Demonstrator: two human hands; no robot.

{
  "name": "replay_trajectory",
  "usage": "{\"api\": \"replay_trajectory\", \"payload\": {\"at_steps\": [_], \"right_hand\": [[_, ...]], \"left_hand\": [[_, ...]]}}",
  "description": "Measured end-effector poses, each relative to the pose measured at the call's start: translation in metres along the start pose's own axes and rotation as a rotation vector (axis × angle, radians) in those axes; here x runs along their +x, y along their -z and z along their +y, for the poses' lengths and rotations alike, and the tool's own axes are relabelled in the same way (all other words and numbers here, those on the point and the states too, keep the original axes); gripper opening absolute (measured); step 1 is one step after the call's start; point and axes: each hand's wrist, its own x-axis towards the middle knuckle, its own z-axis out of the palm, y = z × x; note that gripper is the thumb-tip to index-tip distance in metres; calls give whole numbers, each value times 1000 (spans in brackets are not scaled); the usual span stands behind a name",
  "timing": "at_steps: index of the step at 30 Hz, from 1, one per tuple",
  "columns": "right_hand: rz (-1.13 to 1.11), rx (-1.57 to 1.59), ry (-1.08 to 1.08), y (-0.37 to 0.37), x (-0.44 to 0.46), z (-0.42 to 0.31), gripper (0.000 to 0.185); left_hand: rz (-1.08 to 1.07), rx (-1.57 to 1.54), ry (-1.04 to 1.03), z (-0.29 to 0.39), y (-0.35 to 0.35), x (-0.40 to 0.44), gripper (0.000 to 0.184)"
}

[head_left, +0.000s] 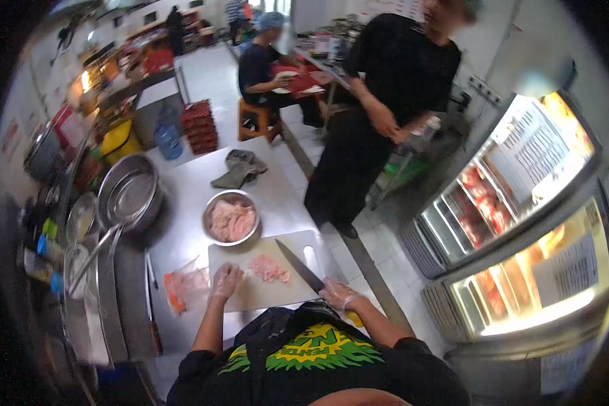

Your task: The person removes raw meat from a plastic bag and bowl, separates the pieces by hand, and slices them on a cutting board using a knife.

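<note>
My right hand (pixel 338 295), in a clear glove, is closed on a knife (pixel 300 268), whose long blade points away over the right side of the white cutting board (pixel 298 245). Part of the yellow handle shows below the hand. Chopped pale pink raw meat (pixel 269 268) lies on the board, left of the blade. My left hand (pixel 227 280), also gloved, is at the board's left edge with its fingers curled in; whatever may be inside them is hidden. Just beyond the board stands a metal bowl (pixel 208 233) with larger pieces of raw meat (pixel 232 220).
A plastic bag with orange print (pixel 186 283) lies left of the board. Farther left are a long thin tool (pixel 149 298) and a big steel pot (pixel 130 186). A grey cloth (pixel 240 169) lies behind the bowl. One person (pixel 386 88) stands across the table's right corner; lit fridges (pixel 507 183) are right.
</note>
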Motion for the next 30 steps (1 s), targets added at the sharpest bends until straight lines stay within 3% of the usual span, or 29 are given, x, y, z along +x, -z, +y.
{"api": "replay_trajectory", "payload": {"at_steps": [2,3,5,6,7,9,10,14,16,19,21,23,26,29,30], "right_hand": [[25,46,67,-1,4,12,41],[36,68,101,-2,6,19,40],[-51,-143,33,20,-23,-49,41],[-59,-142,40,17,-22,-48,41],[-57,-95,4,15,-23,-46,41],[-60,-64,-23,17,-22,-41,41],[-49,-68,47,15,-20,-37,41],[-12,-34,150,-6,7,17,41],[-42,-85,93,5,-7,-14,41],[-35,-258,-15,6,-8,-27,42],[14,-360,-40,0,0,-20,43],[125,-373,68,-4,4,-15,43],[4,-137,-84,3,-2,-31,42],[4,-303,-78,-3,-2,-39,40],[71,-295,3,-7,1,-32,40]], "left_hand": [[-109,-64,66,-24,-3,8,29],[-111,-56,59,0,8,13,29],[-177,-32,369,77,43,18,28],[-69,20,132,51,31,9,26],[-64,25,141,40,28,6,26],[-349,-180,465,28,25,5,21],[-277,12,234,59,40,2,20],[-262,-231,363,41,50,-13,22],[-444,29,275,27,60,-16,24],[-457,-158,418,109,111,-24,25],[-473,-99,277,114,117,-28,27],[-352,-194,416,113,120,-47,30],[-315,15,378,120,110,-43,33],[-82,130,63,35,35,-43,35],[-28,61,53,34,21,-39,35]]}}
